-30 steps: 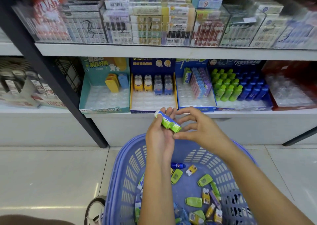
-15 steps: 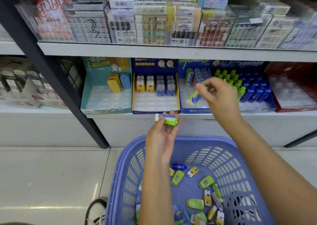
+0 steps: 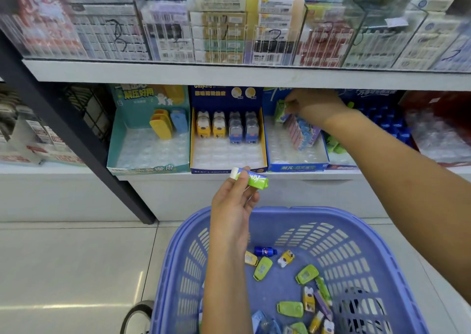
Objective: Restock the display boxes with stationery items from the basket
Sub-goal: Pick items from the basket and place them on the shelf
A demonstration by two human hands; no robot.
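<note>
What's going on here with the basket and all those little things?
A person is filling up shop display boxes. Their right hand pinches a green tube at the back of the blue display box, next to a row of pink and blue packs. Their left hand holds a white-capped tube above the purple basket. Lots of small items lie in the basket, not yet put out.

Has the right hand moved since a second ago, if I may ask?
Yes: the right hand went from above the basket up into the blue display box.
</note>
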